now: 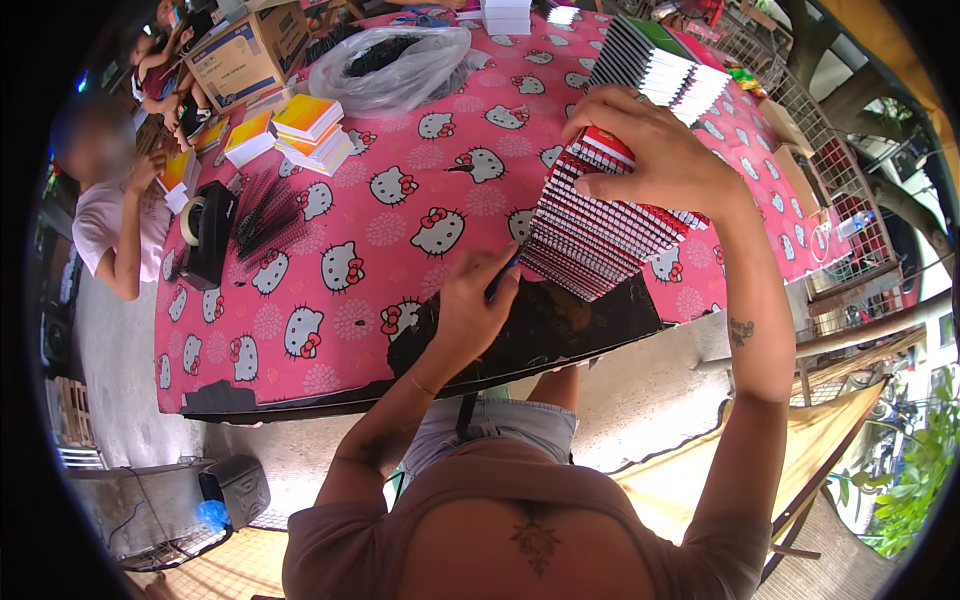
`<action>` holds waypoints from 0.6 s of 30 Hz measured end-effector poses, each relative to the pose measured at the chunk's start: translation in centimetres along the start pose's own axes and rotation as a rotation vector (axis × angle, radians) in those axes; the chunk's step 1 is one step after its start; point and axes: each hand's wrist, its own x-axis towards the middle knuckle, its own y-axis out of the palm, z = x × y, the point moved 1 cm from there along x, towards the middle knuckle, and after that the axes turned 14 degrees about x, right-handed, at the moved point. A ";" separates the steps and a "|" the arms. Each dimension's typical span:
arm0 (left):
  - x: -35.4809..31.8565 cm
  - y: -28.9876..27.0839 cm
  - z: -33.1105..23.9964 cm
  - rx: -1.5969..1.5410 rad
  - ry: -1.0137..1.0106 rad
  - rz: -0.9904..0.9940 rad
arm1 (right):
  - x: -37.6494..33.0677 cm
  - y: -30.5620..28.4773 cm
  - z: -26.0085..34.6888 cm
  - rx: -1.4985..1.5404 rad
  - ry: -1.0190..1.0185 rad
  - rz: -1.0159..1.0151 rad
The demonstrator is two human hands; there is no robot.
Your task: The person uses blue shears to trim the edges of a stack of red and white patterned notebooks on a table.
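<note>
A stack of red spiral-bound notebooks (610, 232) leans at a slant near the table's front edge, its rows of coil bindings facing me. My right hand (655, 150) is spread over the top of the stack, thumb on one side and fingers on the far side, gripping it. Beside the stack's left lower corner, my left hand (476, 300) is closed around a slim dark-blue tool (504, 274), its tip close to the coil ends. Most of the tool is hidden by my fingers, so its kind cannot be made out.
A pink patterned tablecloth (385, 225) covers the table. At left stand a tape dispenser (208, 235), loose black coils (268, 215) and yellow-orange pads (308, 120). Farther back are a plastic bag (390, 68), a cardboard box (250, 55) and more spiral notebooks (655, 72). Another person (120, 215) sits at left.
</note>
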 end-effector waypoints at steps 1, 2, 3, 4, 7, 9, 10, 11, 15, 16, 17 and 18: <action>0.0 0.4 0.8 -0.411 -0.229 0.141 | 0.1 0.0 0.1 0.003 0.000 0.004; -0.1 0.7 1.2 -0.823 -0.457 0.282 | 0.1 0.0 0.1 0.007 -0.005 0.001; -0.1 0.7 1.1 -0.887 -0.496 0.300 | 0.1 0.0 -0.1 0.009 -0.007 -0.003; -0.2 0.7 0.8 -0.951 -0.535 0.317 | 0.0 0.0 -0.2 0.012 -0.009 -0.006; -0.2 1.0 0.8 -0.985 -0.594 0.326 | -0.1 -0.2 0.1 0.003 0.011 0.005; -0.1 0.8 0.8 -0.618 -0.381 0.240 | -0.1 0.0 -0.1 0.027 0.004 -0.001; 0.0 0.6 0.6 -0.266 -0.158 0.156 | -0.1 0.1 -0.1 0.037 0.002 -0.004; -0.1 0.4 0.3 0.085 0.065 0.069 | 0.0 -0.1 -0.1 0.028 0.007 0.004; -0.4 0.6 0.2 -0.083 -0.055 0.102 | 0.0 -0.1 0.0 0.023 0.022 0.011; -0.5 1.0 1.1 -0.444 -0.256 0.213 | 0.0 -0.1 -0.1 0.027 0.022 0.007; -0.6 1.4 1.6 -0.806 -0.456 0.322 | 0.0 -0.1 0.0 0.024 0.015 0.004; -0.5 1.4 1.6 -0.821 -0.481 0.322 | 0.0 0.0 -0.1 0.023 0.012 0.002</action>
